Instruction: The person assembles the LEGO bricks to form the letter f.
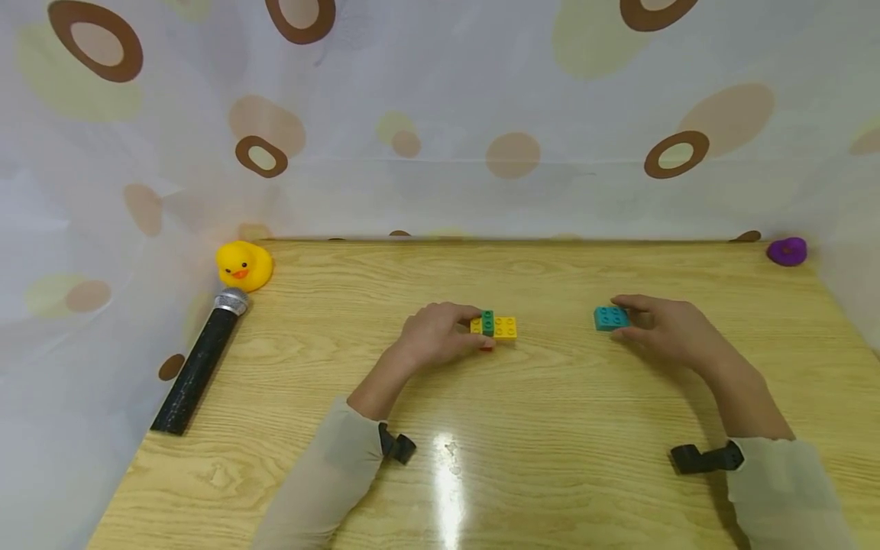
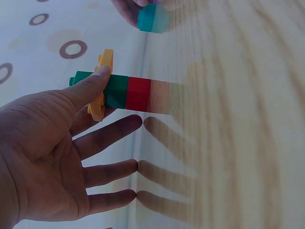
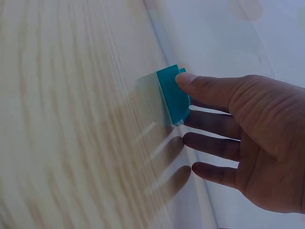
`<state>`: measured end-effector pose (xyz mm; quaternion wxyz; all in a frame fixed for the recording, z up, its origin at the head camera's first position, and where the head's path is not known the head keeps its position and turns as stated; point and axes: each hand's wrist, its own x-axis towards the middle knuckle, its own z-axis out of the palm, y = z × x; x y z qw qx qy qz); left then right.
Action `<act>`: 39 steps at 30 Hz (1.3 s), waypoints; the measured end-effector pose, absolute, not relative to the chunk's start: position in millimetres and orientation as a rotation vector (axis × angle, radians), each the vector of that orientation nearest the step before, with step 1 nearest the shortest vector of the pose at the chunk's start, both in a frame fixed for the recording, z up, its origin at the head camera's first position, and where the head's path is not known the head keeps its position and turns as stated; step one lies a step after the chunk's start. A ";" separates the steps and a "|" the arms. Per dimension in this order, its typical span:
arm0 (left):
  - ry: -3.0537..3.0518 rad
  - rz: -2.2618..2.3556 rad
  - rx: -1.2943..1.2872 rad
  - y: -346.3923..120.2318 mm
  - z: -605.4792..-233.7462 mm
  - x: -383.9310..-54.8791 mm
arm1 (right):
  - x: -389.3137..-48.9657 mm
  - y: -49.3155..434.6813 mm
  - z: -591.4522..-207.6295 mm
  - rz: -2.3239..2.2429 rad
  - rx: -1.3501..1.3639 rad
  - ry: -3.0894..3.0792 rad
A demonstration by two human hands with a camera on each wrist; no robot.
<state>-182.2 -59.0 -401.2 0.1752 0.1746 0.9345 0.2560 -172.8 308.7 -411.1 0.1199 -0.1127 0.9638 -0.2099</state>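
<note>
My left hand [image 1: 436, 334] pinches a small stack of toy building bricks between thumb and fingers. Crosswise in the stack lies a yellow brick [image 1: 507, 328], with a green brick [image 1: 487, 322] showing on top of it. In the left wrist view, a red brick [image 2: 138, 94] forms the base and stands on the table, while the other fingers spread beside it. To the right, my right hand [image 1: 670, 328] holds a teal brick [image 1: 608, 318] between thumb and fingers at its right end. The right wrist view shows the teal brick [image 3: 173, 98] low at the tabletop.
At the left edge lie a yellow rubber duck [image 1: 244, 266] and a black microphone [image 1: 201, 367] with a silver head. A small purple object [image 1: 787, 251] sits in the far right corner. A patterned sheet [image 1: 440, 114] rises behind the wooden table [image 1: 536, 443].
</note>
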 end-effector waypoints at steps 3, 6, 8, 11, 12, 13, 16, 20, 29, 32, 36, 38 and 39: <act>2.647 0.727 0.497 -58.0 -400.8 -182.0 | -172.6 308.7 -412.0 -0.612 -0.325 2.819; 2.651 0.722 0.499 -57.2 -400.8 -181.8 | -172.3 306.9 -413.8 -0.618 -0.326 2.833; 2.657 0.721 0.494 -57.2 -400.8 -181.7 | -172.5 304.5 -415.3 -0.616 -0.354 2.850; 2.668 0.720 0.478 -58.7 -400.6 -181.8 | -174.5 298.2 -417.6 -0.619 -0.426 2.881; 2.671 0.721 0.473 -59.3 -400.7 -181.9 | -175.6 295.8 -418.2 -0.625 -0.447 2.888; 2.671 0.724 0.471 -59.9 -400.8 -182.2 | -176.6 293.3 -418.5 -0.627 -0.464 2.893; 2.665 0.730 0.486 -60.5 -401.6 -182.6 | -178.4 286.7 -418.6 -0.652 -0.463 2.893; 2.657 0.723 0.504 -59.7 -402.7 -182.6 | -179.2 279.7 -416.0 -0.697 -0.440 2.879; 2.657 0.704 0.502 -58.2 -403.5 -182.7 | -182.4 256.0 -402.1 -0.771 -0.498 2.885; 2.661 0.694 0.505 -58.2 -403.8 -183.1 | -184.6 245.8 -396.0 -0.776 -0.534 2.899; 2.665 0.691 0.505 -58.3 -403.9 -183.7 | -187.5 230.8 -387.2 -0.827 -0.580 2.910; 2.666 0.689 0.506 -58.4 -403.8 -183.9 | -188.6 222.9 -383.6 -0.850 -0.599 2.905; 2.666 0.690 0.505 -58.6 -403.9 -184.2 | -189.2 218.9 -382.2 -0.857 -0.606 2.900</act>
